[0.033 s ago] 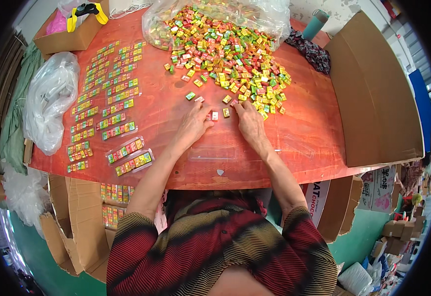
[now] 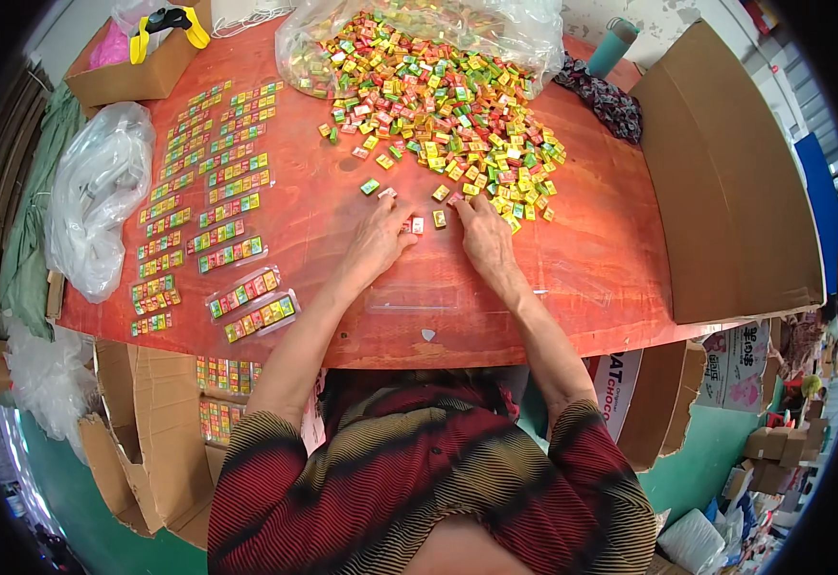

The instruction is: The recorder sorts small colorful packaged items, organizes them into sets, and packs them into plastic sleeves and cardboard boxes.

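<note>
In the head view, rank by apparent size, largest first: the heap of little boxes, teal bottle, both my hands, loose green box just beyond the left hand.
1. Heap of little boxes
2. Left hand and right hand: too alike to rank
3. Teal bottle
4. Loose green box

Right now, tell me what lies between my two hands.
In the head view, a few small coloured boxes lie on the red table between the left hand and the right hand.

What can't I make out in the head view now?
Head view:
Left hand: itself hides whether it grips the red box.
Right hand: partly covers another red box; grip unclear.
Clear bag: far end cut off by upper edge.
Box pile: printing too small, lower boxes buried.
Tall cardboard: hides what's behind it.
</note>
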A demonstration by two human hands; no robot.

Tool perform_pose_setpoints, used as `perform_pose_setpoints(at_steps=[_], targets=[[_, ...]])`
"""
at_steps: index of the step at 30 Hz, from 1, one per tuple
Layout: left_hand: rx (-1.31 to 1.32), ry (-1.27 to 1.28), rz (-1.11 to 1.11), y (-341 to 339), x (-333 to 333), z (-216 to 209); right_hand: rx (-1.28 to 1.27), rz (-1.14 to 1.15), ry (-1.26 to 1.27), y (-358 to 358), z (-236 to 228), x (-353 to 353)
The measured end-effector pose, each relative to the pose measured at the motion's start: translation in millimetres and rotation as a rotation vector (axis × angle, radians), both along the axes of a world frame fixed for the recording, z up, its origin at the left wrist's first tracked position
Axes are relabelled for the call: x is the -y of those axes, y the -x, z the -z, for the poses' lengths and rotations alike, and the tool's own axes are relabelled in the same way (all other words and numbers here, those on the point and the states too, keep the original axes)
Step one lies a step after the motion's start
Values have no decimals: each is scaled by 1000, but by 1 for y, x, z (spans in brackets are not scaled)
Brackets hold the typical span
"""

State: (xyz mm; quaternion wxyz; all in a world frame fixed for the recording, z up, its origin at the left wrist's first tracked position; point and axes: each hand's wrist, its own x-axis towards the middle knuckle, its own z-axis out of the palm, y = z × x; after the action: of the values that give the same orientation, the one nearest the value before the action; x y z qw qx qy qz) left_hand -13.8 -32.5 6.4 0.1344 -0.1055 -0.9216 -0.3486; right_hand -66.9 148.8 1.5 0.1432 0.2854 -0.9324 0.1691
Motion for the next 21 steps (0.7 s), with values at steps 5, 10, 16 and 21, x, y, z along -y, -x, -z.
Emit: perform_pose_setpoints(at_steps=[5, 10, 16, 21], targets=[[123, -7, 3, 10, -13, -2, 46, 91, 4, -5, 0, 9], [97, 51, -22, 18, -26, 0, 177, 101, 183, -10, -3, 6], [75, 46, -12, 17, -27, 1, 144, -15, 76, -16, -11, -8], [107, 65, -2, 5, -26, 6, 29, -46, 13, -27, 3, 2]])
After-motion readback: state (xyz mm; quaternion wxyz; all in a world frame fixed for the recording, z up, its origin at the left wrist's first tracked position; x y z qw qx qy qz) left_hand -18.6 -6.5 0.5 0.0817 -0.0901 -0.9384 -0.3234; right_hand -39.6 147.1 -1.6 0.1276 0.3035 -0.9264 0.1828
